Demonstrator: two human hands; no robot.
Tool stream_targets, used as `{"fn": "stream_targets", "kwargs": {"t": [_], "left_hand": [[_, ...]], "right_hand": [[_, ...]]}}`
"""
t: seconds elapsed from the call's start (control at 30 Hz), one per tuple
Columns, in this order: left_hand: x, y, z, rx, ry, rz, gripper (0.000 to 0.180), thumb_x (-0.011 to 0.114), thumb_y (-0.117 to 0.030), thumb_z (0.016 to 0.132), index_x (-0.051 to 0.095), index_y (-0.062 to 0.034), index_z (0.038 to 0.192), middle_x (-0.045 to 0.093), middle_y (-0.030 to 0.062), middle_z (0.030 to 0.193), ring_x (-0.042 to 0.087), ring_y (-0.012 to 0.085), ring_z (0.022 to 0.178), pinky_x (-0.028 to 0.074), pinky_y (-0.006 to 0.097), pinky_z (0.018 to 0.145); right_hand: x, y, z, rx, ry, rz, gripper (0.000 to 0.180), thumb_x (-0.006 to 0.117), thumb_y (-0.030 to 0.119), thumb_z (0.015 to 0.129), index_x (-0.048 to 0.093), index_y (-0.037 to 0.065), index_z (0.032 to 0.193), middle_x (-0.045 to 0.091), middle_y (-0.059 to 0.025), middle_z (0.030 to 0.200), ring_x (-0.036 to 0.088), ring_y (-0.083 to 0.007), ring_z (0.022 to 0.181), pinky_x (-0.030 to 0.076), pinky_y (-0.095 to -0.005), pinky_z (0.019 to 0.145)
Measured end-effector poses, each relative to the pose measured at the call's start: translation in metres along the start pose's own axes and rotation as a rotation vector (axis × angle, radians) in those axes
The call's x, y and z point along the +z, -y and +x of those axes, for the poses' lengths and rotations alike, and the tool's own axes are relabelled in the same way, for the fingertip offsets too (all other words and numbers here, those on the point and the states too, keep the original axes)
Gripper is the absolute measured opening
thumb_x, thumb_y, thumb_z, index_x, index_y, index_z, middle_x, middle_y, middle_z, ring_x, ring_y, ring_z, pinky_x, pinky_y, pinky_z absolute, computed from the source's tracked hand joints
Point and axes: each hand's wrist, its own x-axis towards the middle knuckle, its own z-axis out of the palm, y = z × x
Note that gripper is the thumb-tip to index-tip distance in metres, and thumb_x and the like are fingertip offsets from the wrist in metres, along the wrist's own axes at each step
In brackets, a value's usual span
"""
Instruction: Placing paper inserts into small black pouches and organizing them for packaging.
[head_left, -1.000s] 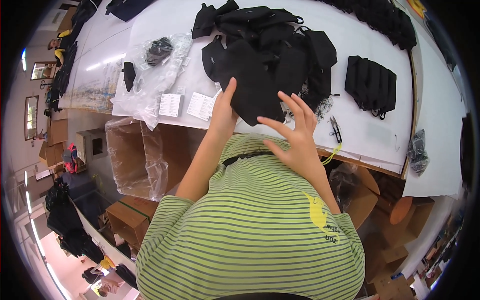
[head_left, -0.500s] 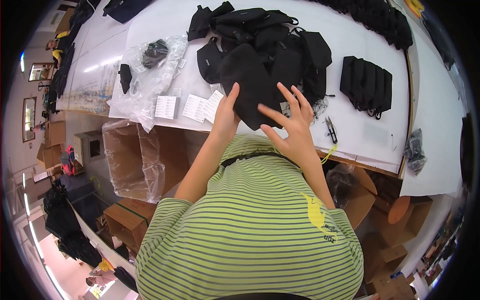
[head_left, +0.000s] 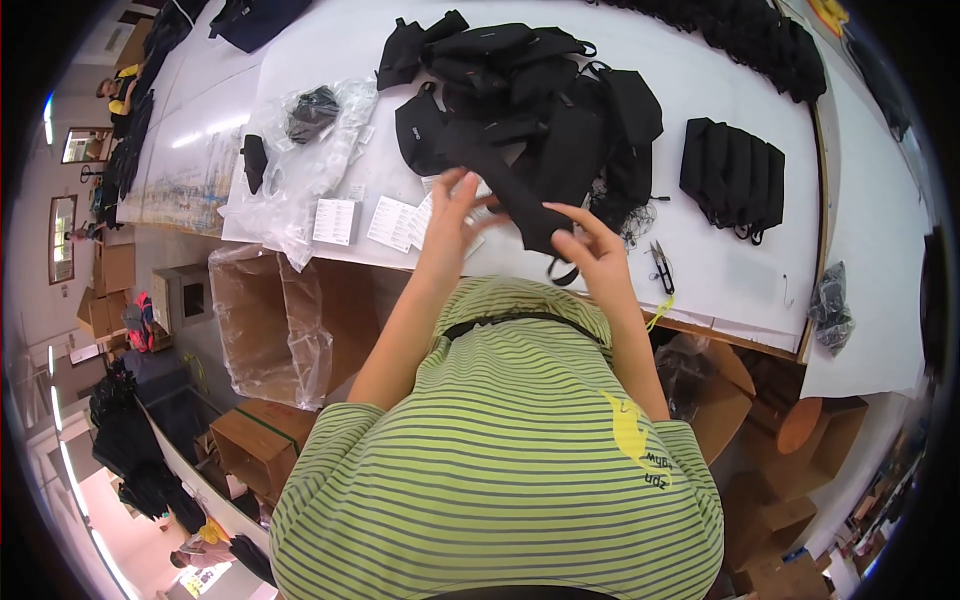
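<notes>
Left hand (head_left: 452, 215) pinches the upper end of a black strap piece (head_left: 510, 195), fingers closed on it. Right hand (head_left: 590, 250) grips the lower end, thumb and fingers curled around the fabric (a loop dangles just under it). Step looks like folding or straightening one piece pulled from the black pile (head_left: 540, 100), which sits right beyond both hands. Next move likely needs even tension between both grips. White cards (head_left: 390, 222) lie just left of the left hand, scissors (head_left: 662, 268) just right of the right hand.

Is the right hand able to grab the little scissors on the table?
Probably yes: the scissors lie bare on the white table beside the right hand, but it's holding a black strap.
</notes>
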Motion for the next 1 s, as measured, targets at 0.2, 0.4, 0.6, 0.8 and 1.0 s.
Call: {"fn": "stream_targets", "kwargs": {"t": [0.2,0.4,0.6,0.8,1.0], "left_hand": [[-0.030,0.016,0.024,0.027,0.181,0.630,0.069,0.075,-0.020,0.076,0.037,-0.0070,0.132,0.057,0.0097,0.106,0.055,0.0151,0.089,0.046,0.028,0.078],[-0.024,0.076,0.031,-0.219,0.179,0.523,0.043,0.061,-0.023,0.087,0.049,-0.0121,0.127,0.054,0.0066,0.117,0.052,0.0168,0.101,0.042,0.030,0.087],[-0.052,0.097,0.032,-0.066,0.289,0.925,0.042,0.064,-0.026,0.085,0.051,-0.0086,0.121,0.048,0.0123,0.119,0.050,0.0257,0.107,0.041,0.036,0.092],[-0.059,0.065,0.024,0.046,0.202,1.025,0.044,0.063,-0.032,0.085,0.052,-0.0128,0.123,0.047,0.0134,0.125,0.045,0.0264,0.115,0.038,0.039,0.095],[-0.021,0.005,0.002,-0.113,0.285,0.561,0.029,0.057,-0.020,0.091,0.056,-0.0091,0.118,0.061,0.0037,0.104,0.056,0.0103,0.096,0.043,0.023,0.085]], "right_hand": [[0.000,-0.038,0.003,0.476,0.054,0.647,0.022,0.057,0.024,0.091,0.061,0.002,0.096,0.064,-0.0057,0.083,0.061,-0.0123,0.067,0.046,-0.0223,0.062],[-0.004,-0.094,-0.014,0.504,-0.125,0.281,0.029,0.056,0.034,0.091,0.061,0.008,0.102,0.062,-0.0045,0.087,0.058,-0.0082,0.070,0.044,-0.0205,0.058],[0.000,-0.067,-0.029,0.453,0.005,-0.172,0.029,0.059,0.030,0.089,0.061,0.005,0.102,0.064,-0.0132,0.089,0.061,-0.0211,0.084,0.045,-0.0290,0.076],[-0.027,-0.033,-0.027,0.375,0.047,0.274,0.016,0.061,0.007,0.083,0.061,0.002,0.098,0.063,-0.0096,0.106,0.058,-0.0149,0.096,0.043,-0.0266,0.086],[-0.044,0.008,-0.020,0.089,0.084,0.379,0.022,0.059,0.007,0.085,0.058,0.004,0.106,0.060,-0.0106,0.112,0.056,-0.0114,0.097,0.047,-0.0252,0.081]]}}
